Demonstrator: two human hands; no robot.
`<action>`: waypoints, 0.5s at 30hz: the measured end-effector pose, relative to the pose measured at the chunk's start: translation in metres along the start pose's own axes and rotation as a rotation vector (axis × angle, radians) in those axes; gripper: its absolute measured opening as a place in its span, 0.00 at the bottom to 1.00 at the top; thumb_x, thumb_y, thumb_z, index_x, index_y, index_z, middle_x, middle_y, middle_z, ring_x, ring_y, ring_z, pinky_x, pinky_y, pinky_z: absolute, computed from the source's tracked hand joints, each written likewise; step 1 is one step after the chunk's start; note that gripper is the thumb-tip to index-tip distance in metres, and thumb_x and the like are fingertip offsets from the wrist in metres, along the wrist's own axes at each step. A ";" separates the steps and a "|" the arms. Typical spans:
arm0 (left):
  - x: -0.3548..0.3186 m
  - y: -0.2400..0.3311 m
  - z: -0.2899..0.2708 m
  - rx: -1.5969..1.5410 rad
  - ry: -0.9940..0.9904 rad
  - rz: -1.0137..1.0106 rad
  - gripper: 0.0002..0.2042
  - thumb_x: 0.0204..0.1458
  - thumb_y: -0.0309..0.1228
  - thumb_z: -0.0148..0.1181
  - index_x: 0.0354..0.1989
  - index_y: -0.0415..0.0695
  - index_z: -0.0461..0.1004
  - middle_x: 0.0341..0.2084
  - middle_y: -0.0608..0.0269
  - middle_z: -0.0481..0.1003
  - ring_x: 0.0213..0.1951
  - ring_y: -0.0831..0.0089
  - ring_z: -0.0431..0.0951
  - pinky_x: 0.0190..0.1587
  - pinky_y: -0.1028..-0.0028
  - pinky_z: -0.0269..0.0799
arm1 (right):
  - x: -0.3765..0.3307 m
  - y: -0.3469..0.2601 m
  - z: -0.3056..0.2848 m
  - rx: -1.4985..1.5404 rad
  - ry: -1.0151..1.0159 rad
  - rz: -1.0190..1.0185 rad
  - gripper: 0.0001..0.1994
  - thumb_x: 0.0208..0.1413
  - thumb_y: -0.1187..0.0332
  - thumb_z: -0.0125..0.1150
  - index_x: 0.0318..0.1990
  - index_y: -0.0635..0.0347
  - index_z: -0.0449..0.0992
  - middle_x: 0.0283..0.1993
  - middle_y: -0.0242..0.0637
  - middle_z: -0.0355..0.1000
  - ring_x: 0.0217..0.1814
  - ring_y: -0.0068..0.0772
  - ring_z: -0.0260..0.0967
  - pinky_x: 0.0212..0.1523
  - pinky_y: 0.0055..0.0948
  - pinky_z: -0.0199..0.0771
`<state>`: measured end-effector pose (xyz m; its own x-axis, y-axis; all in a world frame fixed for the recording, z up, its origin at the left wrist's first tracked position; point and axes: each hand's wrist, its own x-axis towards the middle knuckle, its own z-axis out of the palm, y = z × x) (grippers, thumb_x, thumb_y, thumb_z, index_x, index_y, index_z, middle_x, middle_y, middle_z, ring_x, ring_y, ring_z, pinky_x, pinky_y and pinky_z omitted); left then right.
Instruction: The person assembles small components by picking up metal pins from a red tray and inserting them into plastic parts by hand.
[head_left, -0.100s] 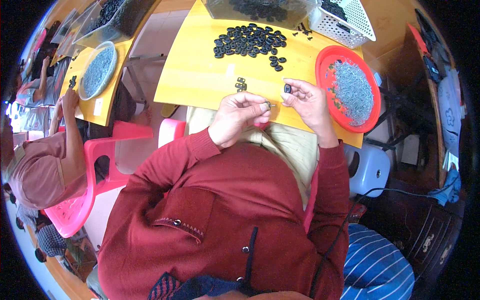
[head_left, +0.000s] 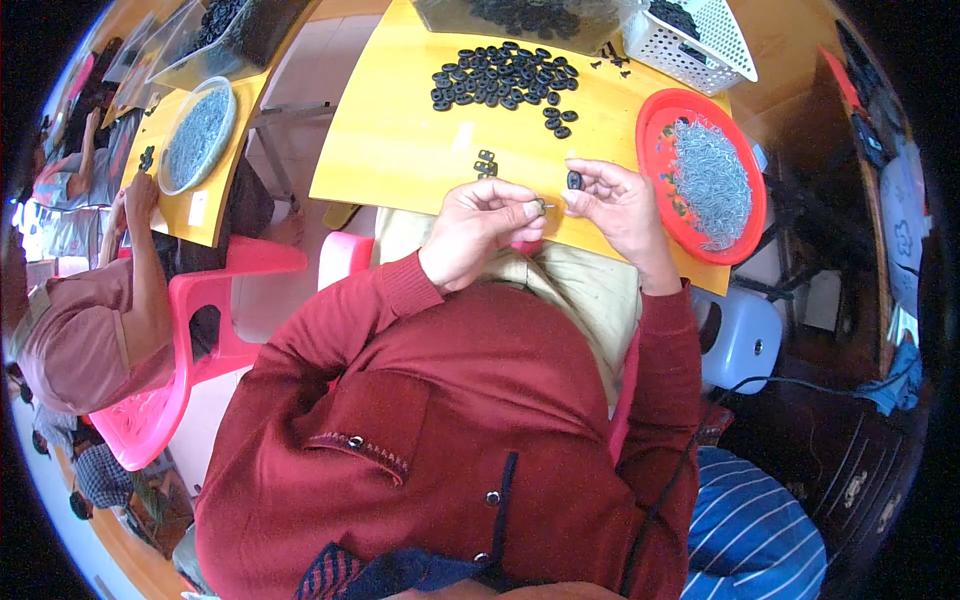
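My left hand (head_left: 483, 228) pinches a small dark part (head_left: 540, 207) with a thin metal pin sticking out toward the right. Between the thumb and fingertips of my right hand (head_left: 622, 212) a black oval piece (head_left: 574, 180) is held upright, slightly apart from the pin's tip. Just beyond my left hand lie several small black connector pieces (head_left: 486, 160). Farther back on the yellow table (head_left: 385, 140) is a spread of black oval pieces (head_left: 500, 78), each with small holes. The red plate (head_left: 648, 125) to the right of my right hand bears a heap of thin silver pins (head_left: 712, 185).
A clear bin (head_left: 440, 18) of black parts and a white perforated basket (head_left: 690, 68) stand at the back. Small dark screw-like parts (head_left: 612, 62) lie before the basket. At left, another person (head_left: 95, 330) works at a second table with a bowl (head_left: 230, 125) of pins.
The view has shifted slightly. Both hands keep hold of the same parts and have barely moved.
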<state>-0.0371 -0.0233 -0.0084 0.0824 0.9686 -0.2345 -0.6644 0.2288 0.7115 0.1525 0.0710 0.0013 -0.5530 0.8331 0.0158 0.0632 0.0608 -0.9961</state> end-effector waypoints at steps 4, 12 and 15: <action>-0.001 0.004 0.005 -0.019 0.020 -0.002 0.07 0.53 0.20 0.56 0.40 0.36 0.72 0.33 0.56 0.77 0.34 0.70 0.79 0.40 0.73 0.78 | -0.008 -0.007 0.006 0.041 -0.069 0.051 0.16 0.49 0.79 0.63 0.47 0.67 0.74 0.31 0.29 0.70 0.31 0.17 0.68 0.34 0.18 0.73; -0.001 0.002 0.005 -0.057 0.022 0.010 0.08 0.52 0.20 0.57 0.41 0.34 0.71 0.32 0.54 0.77 0.34 0.70 0.79 0.40 0.74 0.79 | -0.015 -0.009 0.010 -0.049 -0.132 0.045 0.18 0.49 0.80 0.62 0.49 0.68 0.71 0.35 0.33 0.72 0.36 0.20 0.71 0.40 0.20 0.75; -0.001 0.002 0.005 -0.052 0.023 0.007 0.07 0.52 0.19 0.56 0.40 0.34 0.71 0.32 0.54 0.77 0.35 0.69 0.79 0.40 0.74 0.79 | -0.016 -0.010 0.014 0.029 -0.056 0.031 0.16 0.47 0.80 0.64 0.46 0.66 0.75 0.31 0.28 0.71 0.32 0.14 0.67 0.34 0.16 0.70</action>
<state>-0.0349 -0.0232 -0.0031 0.0609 0.9676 -0.2452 -0.7026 0.2160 0.6780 0.1490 0.0499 0.0098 -0.5970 0.8020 -0.0195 0.0577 0.0187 -0.9982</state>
